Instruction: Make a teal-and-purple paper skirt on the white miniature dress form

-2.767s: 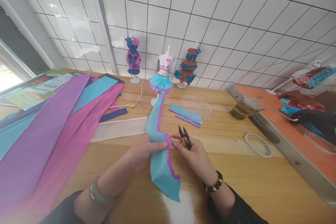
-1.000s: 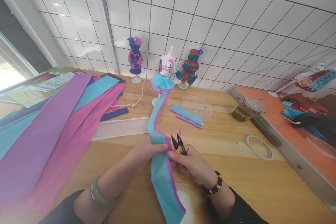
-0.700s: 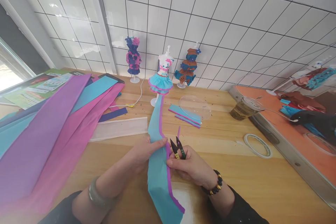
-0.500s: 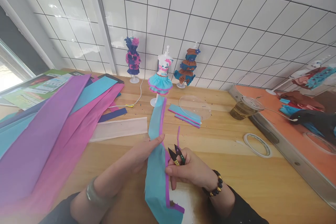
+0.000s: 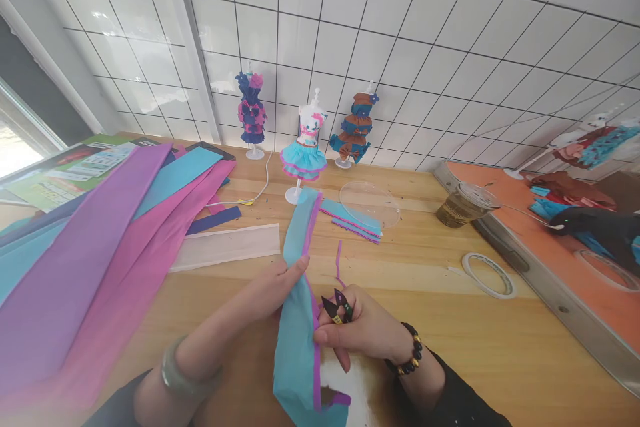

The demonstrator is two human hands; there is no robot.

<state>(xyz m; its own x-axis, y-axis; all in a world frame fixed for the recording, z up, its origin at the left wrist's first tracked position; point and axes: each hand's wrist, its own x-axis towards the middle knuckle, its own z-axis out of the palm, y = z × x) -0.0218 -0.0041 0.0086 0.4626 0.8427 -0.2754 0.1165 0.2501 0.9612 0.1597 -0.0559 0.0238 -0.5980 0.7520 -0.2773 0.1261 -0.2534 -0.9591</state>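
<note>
A long turquoise paper strip point(image 5: 295, 340) with a purple edge runs from the table's middle down toward me. My left hand point(image 5: 275, 285) pinches it about halfway along, thumb on top near the purple border. Lower down, my right hand point(image 5: 363, 323) grips the purple edge between thumb and fingers. Small black thread snips point(image 5: 337, 307) are tucked in that same right hand, their blades pointing up and apart. A thin purple sliver point(image 5: 339, 260) lies just beyond the right hand. The strip's near end curls over at the bottom of the view.
Purple, pink and blue sheets point(image 5: 95, 267) spread on the left, beside a white strip point(image 5: 230, 247). Three small dressed mannequins, one in a turquoise skirt point(image 5: 303, 159), stand by the wall. Folded turquoise strips point(image 5: 353, 217), a clear disc, a cup point(image 5: 465, 205) and a tape roll point(image 5: 489, 275) lie rightward.
The right hand has shifted slightly down along the purple edge, its lower finger reaching further down. The strip's far end has moved slightly right. The left hand keeps its hold.
</note>
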